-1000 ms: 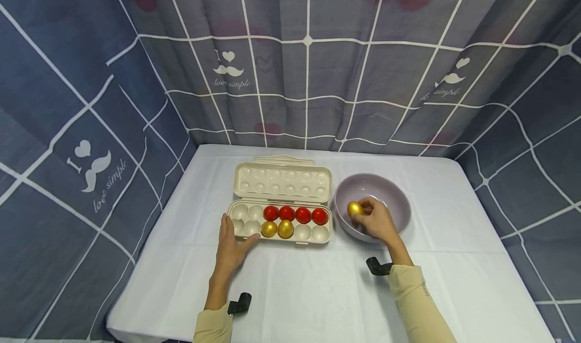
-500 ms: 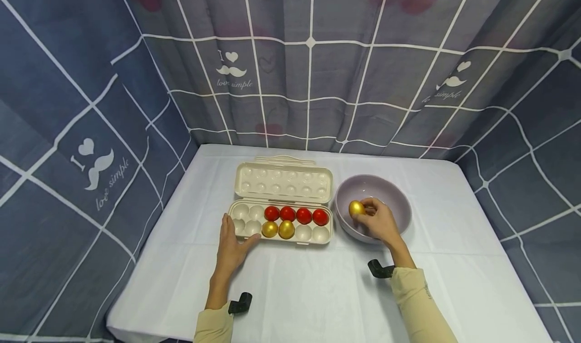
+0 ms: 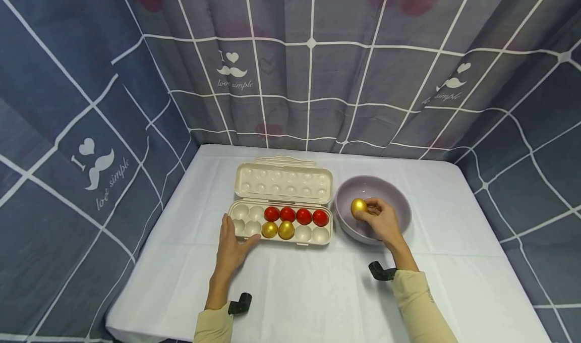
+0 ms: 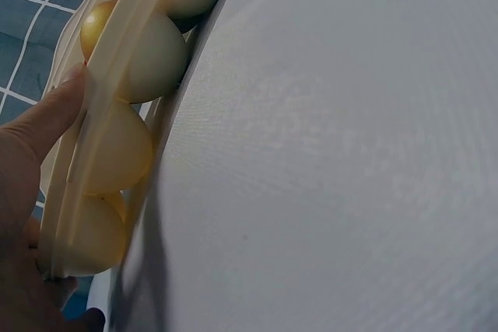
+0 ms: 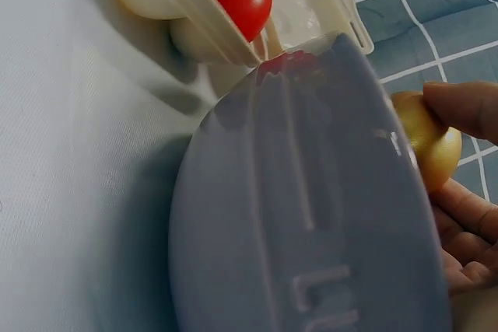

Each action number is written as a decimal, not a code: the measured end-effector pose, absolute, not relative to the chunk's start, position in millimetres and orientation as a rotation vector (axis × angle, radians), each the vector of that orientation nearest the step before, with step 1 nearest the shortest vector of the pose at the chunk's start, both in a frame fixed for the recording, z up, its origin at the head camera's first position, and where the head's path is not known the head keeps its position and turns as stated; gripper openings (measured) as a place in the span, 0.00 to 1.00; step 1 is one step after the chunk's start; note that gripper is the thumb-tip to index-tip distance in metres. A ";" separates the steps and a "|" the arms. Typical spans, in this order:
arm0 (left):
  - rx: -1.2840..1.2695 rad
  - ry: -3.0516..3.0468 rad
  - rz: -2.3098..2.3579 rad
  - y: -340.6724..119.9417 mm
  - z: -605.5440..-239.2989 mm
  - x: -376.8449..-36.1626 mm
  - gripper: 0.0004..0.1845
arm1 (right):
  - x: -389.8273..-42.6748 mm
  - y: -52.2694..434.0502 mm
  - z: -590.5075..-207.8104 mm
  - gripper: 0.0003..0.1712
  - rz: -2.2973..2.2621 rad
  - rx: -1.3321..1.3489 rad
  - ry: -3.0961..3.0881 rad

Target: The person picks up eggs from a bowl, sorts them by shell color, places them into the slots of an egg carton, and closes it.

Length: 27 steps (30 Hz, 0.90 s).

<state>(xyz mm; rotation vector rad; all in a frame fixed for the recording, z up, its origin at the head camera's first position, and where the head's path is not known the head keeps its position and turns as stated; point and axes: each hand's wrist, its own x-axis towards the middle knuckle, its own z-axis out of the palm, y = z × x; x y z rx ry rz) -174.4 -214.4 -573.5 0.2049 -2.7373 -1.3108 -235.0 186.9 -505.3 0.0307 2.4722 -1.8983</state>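
Observation:
An open cream egg tray (image 3: 281,232) lies on the white table, with several red eggs (image 3: 295,215) in its back row and two gold eggs (image 3: 278,229) in its front row. My left hand (image 3: 230,244) rests against the tray's front left corner, thumb along the front rim (image 4: 74,91). My right hand (image 3: 380,221) pinches a gold egg (image 3: 358,208) (image 5: 424,141) above the lilac bowl (image 3: 395,196) (image 5: 311,215), which stands just right of the tray.
The tray's lid (image 3: 283,181) lies open toward the back. Blue checked curtains (image 3: 308,70) close off the table at the back and both sides. White tablecloth (image 3: 317,292) stretches in front of the tray and bowl.
My right hand has drifted slightly right and up with the gold egg, staying over the bowl. The left hand has kept still at the tray.

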 end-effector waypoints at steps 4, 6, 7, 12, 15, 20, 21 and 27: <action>0.217 -2.740 -1.316 -214.2 -573.3 -174.4 0.64 | -230.7 184.1 -493.3 0.26 -1.927 0.068 2.431; 0.216 -2.737 -1.318 -214.1 -573.1 -174.4 0.64 | -230.4 184.5 -492.8 0.26 -1.941 0.071 2.430; 0.213 -2.736 -1.320 -214.1 -572.9 -174.4 0.64 | -230.8 185.1 -494.1 0.26 -1.951 0.079 2.428; 0.215 -2.732 -1.328 -214.0 -572.1 -174.2 0.64 | -234.6 188.5 -506.0 0.27 -1.994 0.095 2.448; 0.214 -2.726 -1.331 -214.5 -572.4 -174.3 0.64 | -234.3 187.3 -509.1 0.27 -2.028 0.066 2.467; 0.209 -2.723 -1.334 -214.6 -573.3 -174.7 0.64 | -231.0 180.7 -506.8 0.26 -2.098 -0.006 2.453; 0.212 -2.725 -1.337 -214.5 -573.5 -174.6 0.64 | -230.3 178.9 -505.9 0.26 -2.108 -0.024 2.450; 0.209 -2.728 -1.337 -214.9 -574.1 -174.6 0.64 | -225.5 166.9 -502.4 0.25 -2.175 -0.142 2.408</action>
